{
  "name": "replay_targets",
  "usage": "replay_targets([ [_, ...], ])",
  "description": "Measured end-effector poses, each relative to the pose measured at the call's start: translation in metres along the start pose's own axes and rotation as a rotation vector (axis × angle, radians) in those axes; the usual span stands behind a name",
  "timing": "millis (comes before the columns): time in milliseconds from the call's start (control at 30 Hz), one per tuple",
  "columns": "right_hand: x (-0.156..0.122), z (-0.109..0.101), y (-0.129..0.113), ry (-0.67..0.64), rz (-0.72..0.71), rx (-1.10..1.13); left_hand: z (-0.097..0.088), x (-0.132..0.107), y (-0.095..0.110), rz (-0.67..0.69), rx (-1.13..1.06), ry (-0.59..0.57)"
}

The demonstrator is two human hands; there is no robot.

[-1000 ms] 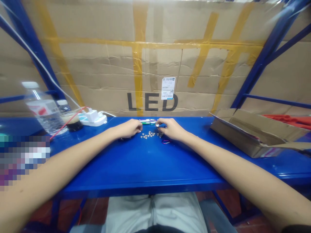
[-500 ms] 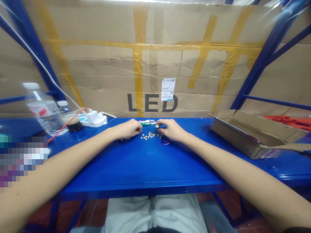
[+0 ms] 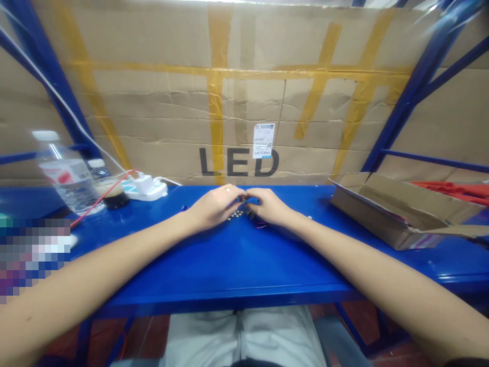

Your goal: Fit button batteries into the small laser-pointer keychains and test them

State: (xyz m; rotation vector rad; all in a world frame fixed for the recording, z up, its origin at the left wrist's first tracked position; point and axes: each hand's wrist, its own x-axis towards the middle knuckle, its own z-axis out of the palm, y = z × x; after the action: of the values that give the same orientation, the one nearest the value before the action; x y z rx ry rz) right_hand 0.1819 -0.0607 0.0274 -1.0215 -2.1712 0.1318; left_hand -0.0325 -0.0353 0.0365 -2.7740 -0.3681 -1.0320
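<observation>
My left hand [image 3: 217, 206] and my right hand [image 3: 269, 204] meet fingertip to fingertip just above the blue table. Pinched in the right fingers is a small round metal piece [image 3: 243, 201]. The left fingers are closed beside it; whether they hold a separate part is hidden. Below the hands lie several small shiny metal pieces [image 3: 237, 215]. A small purple loop-shaped item [image 3: 261, 225] rests by the right hand's heel. The left hand covers most of the tabletop behind it.
On the left stand a clear water bottle [image 3: 66, 178], a dark-liquid bottle [image 3: 112, 196] and a white power strip [image 3: 151, 188] with cables. An open cardboard box [image 3: 389, 216] sits at the right. Behind the blue table [image 3: 244, 260] rises a large taped carton [image 3: 153, 117].
My left hand has moved right, from the table's left-middle to the right hand's fingertips, covering the green and silvery pen-like items. The right hand stays in place with its metal piece.
</observation>
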Motion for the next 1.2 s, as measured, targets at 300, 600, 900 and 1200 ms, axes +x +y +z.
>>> replay_targets([
  [300,0.0,0.0016,-0.004,0.0,-0.014,0.029,-0.0014,-0.0003,-0.0009,0.017,-0.007,-0.043],
  [600,0.0,0.0008,-0.0021,0.008,-0.017,-0.02,0.0,-0.0017,-0.0031,-0.012,0.015,-0.026],
  [900,0.0006,-0.0007,-0.0021,0.019,-0.011,-0.083,-0.0041,-0.0006,-0.0022,0.047,0.084,-0.035],
  [1200,-0.0001,-0.0011,0.0005,0.033,0.007,-0.021,-0.0059,-0.0012,0.0029,-0.006,0.004,-0.058],
])
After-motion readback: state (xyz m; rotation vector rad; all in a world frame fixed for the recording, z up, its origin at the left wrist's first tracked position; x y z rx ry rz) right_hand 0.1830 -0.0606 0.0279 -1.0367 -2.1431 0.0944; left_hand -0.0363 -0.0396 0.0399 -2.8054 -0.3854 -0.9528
